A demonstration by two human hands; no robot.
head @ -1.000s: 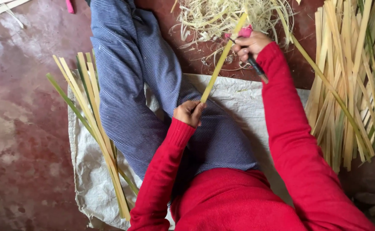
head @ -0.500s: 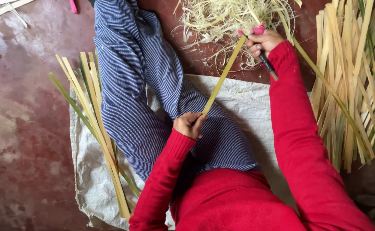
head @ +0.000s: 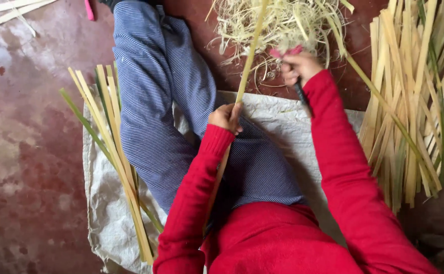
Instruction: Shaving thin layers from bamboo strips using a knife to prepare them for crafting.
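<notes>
We note the left hand closed around a bamboo strip running up from the lap; the right hand grips a dark-handled knife beside it. Risk, in our judgement: the blade slipping off the narrow strip toward the left fingers.

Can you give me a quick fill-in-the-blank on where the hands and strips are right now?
1. The left hand grips a long yellow ____.
2. The right hand holds a tool with a ____ handle.
3. The heap of pale shavings lies ____ the right hand in the picture.
4. The sleeves are ____.

Missing words: strip; black; above; red
</notes>
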